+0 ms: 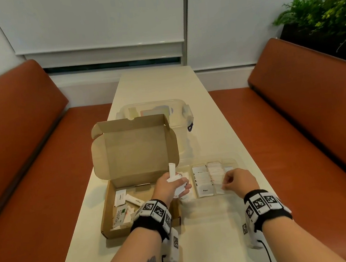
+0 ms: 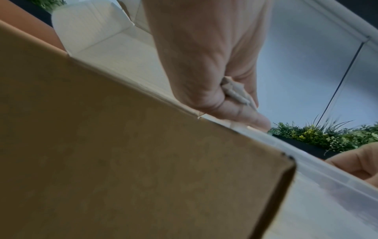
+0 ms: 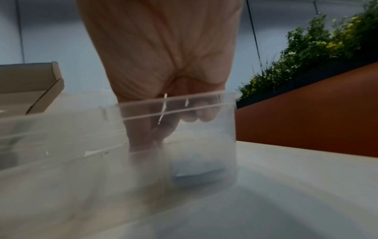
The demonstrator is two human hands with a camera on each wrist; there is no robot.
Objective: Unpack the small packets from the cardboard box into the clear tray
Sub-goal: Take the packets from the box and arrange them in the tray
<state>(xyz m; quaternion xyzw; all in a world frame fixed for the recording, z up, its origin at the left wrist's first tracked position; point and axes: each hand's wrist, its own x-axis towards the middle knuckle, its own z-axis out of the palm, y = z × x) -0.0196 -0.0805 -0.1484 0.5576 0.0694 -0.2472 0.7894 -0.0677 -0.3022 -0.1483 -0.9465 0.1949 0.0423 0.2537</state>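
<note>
The open cardboard box [image 1: 135,148] sits left of centre on the table, with several white packets [image 1: 119,198] and a Stevia packet [image 1: 119,215] lying in it. My left hand [image 1: 174,184] hovers over the box's right edge and grips a bunch of white stick packets [image 1: 172,170], seen bunched in the fist [image 2: 235,90] in the left wrist view. The clear tray [image 1: 239,162] lies right of the box and holds rows of packets [image 1: 204,183]. My right hand [image 1: 227,184] reaches into the tray's right row, fingers curled down, pinching a packet there; its fingers [image 3: 143,137] show through the tray wall [image 3: 204,103].
A lidded clear storage container [image 1: 154,111] stands behind the box. Orange benches [image 1: 29,147] [image 1: 315,103] run along both sides of the narrow cream table [image 1: 201,235]. Green plants [image 1: 322,10] fill the back right corner.
</note>
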